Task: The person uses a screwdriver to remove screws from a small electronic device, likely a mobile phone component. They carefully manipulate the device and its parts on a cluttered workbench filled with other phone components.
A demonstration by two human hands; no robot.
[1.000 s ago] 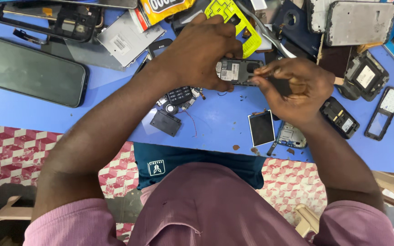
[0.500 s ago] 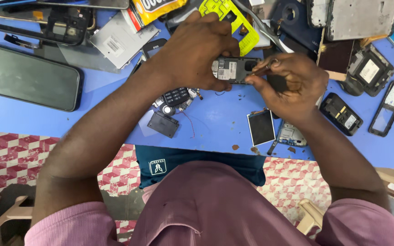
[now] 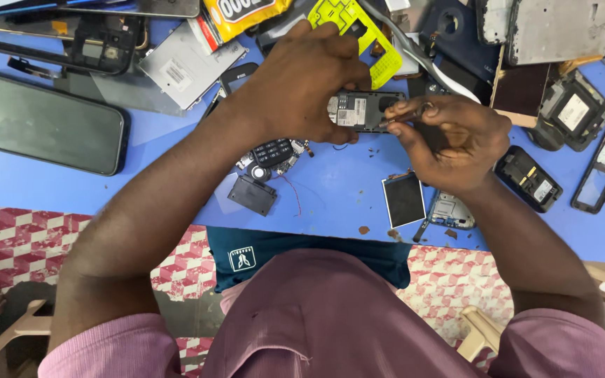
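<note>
1. My left hand (image 3: 302,84) stays clamped over the opened phone body (image 3: 362,110), pinning it to the blue worktop (image 3: 330,196).
2. My right hand (image 3: 449,143) has crept closer; its fingers (image 3: 404,112) pinch a thin screwdriver (image 3: 393,120), tip now touching the body's right end.
3. The loose keypad (image 3: 272,151) lies just left-below the body.

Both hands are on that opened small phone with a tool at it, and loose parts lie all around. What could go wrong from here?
1. The thin metal tool in the right hand could slip across the opened small grey phone body, which only the left hand steadies.
2. The small rectangular display panel lies near the blue table edge; a forearm nudge might push it off.
3. The loose black keypad piece with thin wires could snag.
</note>
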